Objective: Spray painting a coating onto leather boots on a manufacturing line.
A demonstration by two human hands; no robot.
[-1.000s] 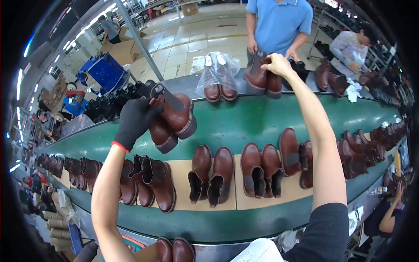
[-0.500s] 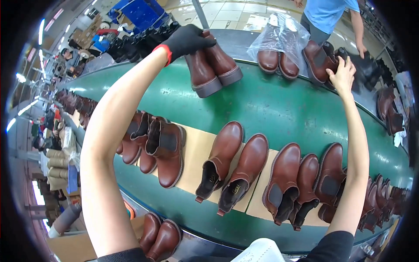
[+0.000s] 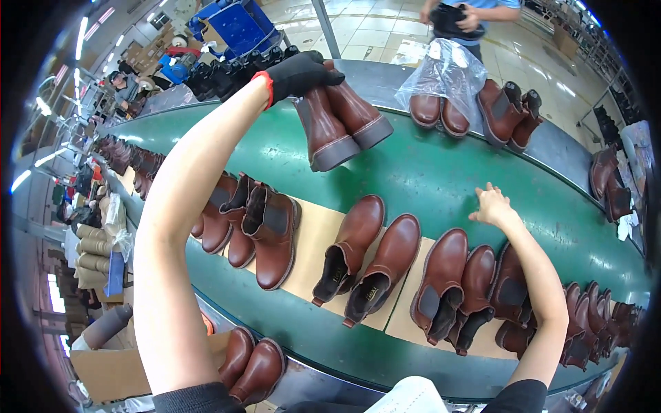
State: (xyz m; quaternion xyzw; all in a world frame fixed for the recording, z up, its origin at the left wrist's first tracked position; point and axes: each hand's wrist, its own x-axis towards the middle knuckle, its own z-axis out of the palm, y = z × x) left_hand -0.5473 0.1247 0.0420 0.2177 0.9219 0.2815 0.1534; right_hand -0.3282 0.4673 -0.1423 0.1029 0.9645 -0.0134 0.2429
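Note:
In my left hand, which wears a black glove with a red cuff, a pair of brown ankle boots is gripped by the tops. They hang toe down over the green conveyor belt near its far edge. My right hand, bare, hovers over the belt with fingers apart and nothing in it. Below it stand brown boots on tan cardboard. Another pair of boots lies on the cardboard at mid-belt, openings toward me. Beyond my right hand, a brown pair stands on the far metal ledge.
Boots in a clear plastic bag sit on the far ledge. More boots line the belt on both sides. Near me at lower left, brown boots stand beside a cardboard box. Across the ledge, a person in blue holds black footwear.
My right hand has left the brown pair on the far ledge and come back over the belt, opening. My left hand still holds its boots. The person in blue has moved left and lifted black footwear.

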